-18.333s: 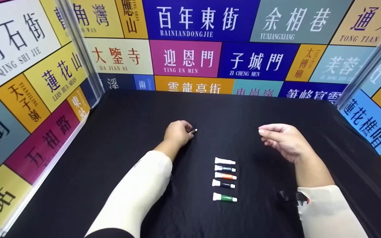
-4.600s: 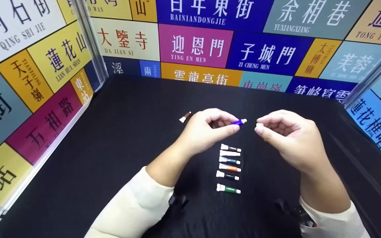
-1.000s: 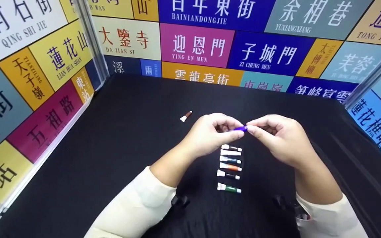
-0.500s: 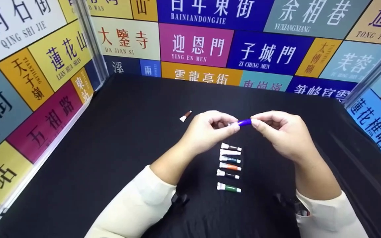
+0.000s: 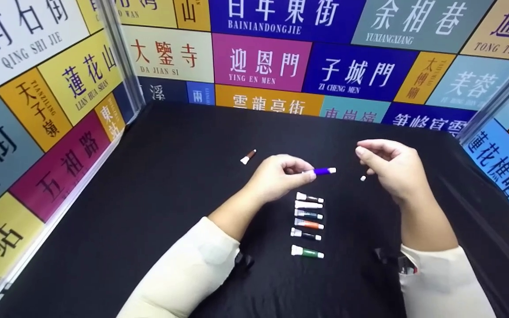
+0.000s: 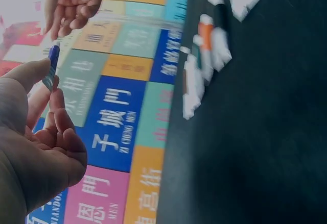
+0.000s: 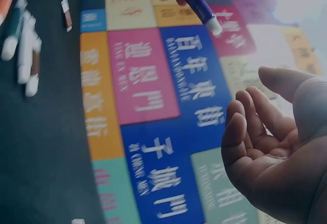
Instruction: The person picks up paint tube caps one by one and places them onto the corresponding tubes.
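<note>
Between thumb and fingers, my left hand (image 5: 279,179) pinches a purple paint tube (image 5: 323,171) above the black cloth. The tube's white end (image 6: 56,44) points toward the right hand. My right hand (image 5: 393,172) hangs in the air to the right, apart from the tube. Its thumb and fingers stand apart with nothing between them in the right wrist view. On the cloth beside that hand lies a small white cap (image 5: 363,178). A brown paint tube (image 5: 248,157) lies to the left, beyond the left hand; its narrow end seems to lack a cap.
Several paint tubes lie in a column nearer me: dark brown (image 5: 309,198), white (image 5: 309,205), teal (image 5: 308,214), orange (image 5: 309,223), black (image 5: 306,234) and green (image 5: 308,251). Panels with street names (image 5: 261,62) wall in the black cloth (image 5: 170,145) at back and sides.
Earlier the right hand held a white cap off the purple tube. Half a second ago it pinched the tube's end; now it has let go and moved right. The dark brown tube joined the column.
</note>
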`<state>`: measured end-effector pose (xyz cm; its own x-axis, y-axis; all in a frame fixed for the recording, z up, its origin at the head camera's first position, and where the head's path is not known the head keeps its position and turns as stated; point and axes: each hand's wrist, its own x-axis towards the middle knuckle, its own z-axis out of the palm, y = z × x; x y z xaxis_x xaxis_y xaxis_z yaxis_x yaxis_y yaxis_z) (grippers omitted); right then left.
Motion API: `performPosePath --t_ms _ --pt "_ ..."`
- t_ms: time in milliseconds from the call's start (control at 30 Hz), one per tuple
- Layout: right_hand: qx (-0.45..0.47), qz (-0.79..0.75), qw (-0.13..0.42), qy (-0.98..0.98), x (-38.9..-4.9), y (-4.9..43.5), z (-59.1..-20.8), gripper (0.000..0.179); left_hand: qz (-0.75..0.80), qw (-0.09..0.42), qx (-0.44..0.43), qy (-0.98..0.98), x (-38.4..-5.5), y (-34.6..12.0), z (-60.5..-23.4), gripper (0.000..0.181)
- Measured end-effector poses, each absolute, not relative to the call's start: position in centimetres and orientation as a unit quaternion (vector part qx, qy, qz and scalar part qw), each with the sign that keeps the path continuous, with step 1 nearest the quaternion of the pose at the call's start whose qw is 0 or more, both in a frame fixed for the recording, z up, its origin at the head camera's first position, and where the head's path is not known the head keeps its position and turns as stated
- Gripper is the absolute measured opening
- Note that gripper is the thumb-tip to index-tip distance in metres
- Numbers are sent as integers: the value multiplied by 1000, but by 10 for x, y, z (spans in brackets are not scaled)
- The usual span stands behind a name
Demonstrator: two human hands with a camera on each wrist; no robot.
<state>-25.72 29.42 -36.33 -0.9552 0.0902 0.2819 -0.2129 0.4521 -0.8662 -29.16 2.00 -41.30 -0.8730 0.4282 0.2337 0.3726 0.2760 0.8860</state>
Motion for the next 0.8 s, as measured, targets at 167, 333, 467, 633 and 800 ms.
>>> performPosePath --t_ms 167,333,467,633,800 --pt "-17 570 96 -816 -278 313 -376 21 529 46 238 813 -303 28 -425 19" --pt "-69 609 42 -789 -297 329 -388 39 509 67 233 826 -313 37 -433 18" --pt "-96 609 5 -787 -311 342 -399 42 497 82 224 834 -319 44 -436 17" --pt "-120 584 -44 -802 -325 354 -412 39 501 107 200 835 -324 49 -443 17" --pt "-140 552 -86 -817 -332 363 -419 52 474 113 183 854 -327 52 -449 16"
